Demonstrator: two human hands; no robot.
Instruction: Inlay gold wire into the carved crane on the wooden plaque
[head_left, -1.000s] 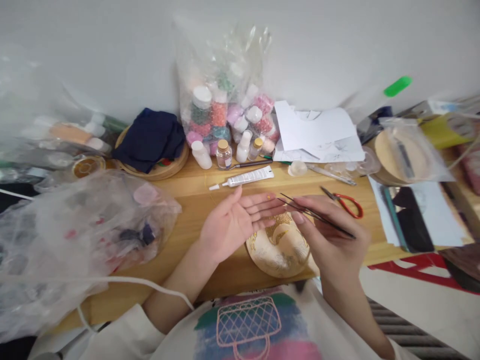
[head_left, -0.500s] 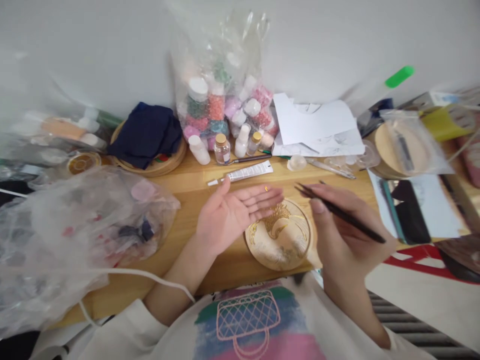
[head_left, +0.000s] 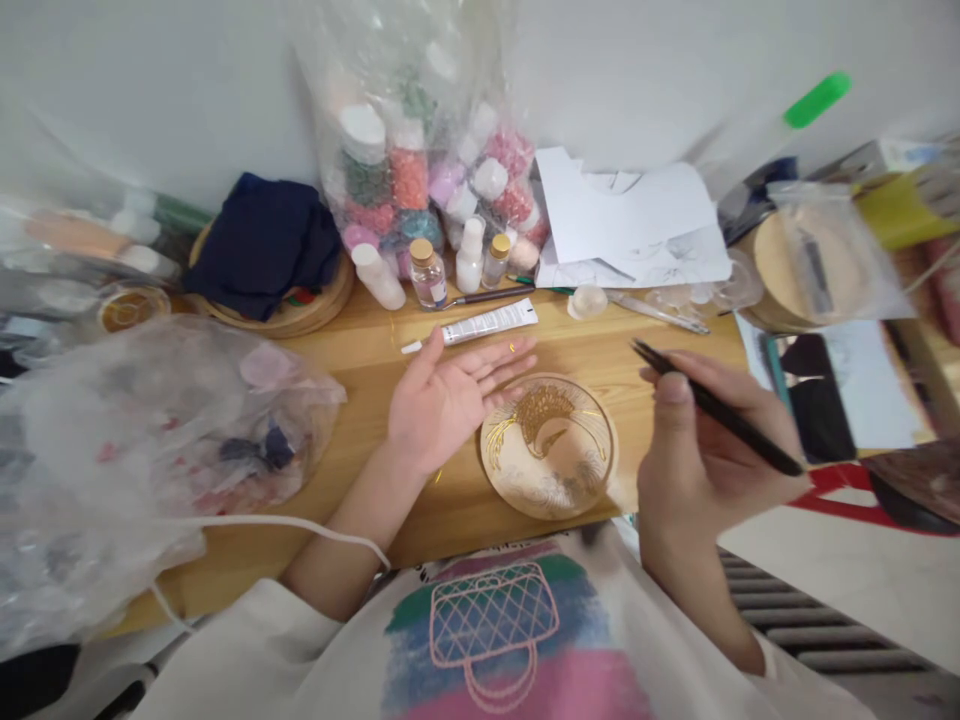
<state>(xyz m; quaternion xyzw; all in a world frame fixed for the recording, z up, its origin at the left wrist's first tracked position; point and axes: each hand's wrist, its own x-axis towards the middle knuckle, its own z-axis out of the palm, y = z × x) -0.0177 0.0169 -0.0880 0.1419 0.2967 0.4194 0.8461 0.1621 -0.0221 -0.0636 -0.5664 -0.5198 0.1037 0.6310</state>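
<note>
Palm up, my left hand (head_left: 448,403) is open with its fingers stretched out to the right. A tiny gold piece (head_left: 512,347) rests on its fingertips. My right hand (head_left: 716,440) is closed around black tweezers (head_left: 720,408), whose tips point up and left, away from the left hand. Between the hands lies a round wooden disc (head_left: 574,490) with a drawn pattern, part of it covered in gold wire lines. The left fingertips overlap its upper left edge in view. Behind the left hand is a white tube (head_left: 491,322) with a pointed nozzle.
A clear bag of coloured jars (head_left: 409,175) stands against the wall, small bottles (head_left: 427,275) before it. Papers (head_left: 630,225) lie right of these. Dark cloth (head_left: 262,250) covers a round wooden piece. Crumpled plastic (head_left: 165,430) fills the left; a phone (head_left: 814,395) is at right.
My right hand with the tweezers has moved right, away from my left fingertips. The left hand stays open with the gold piece on it. The whole view has shifted slightly.
</note>
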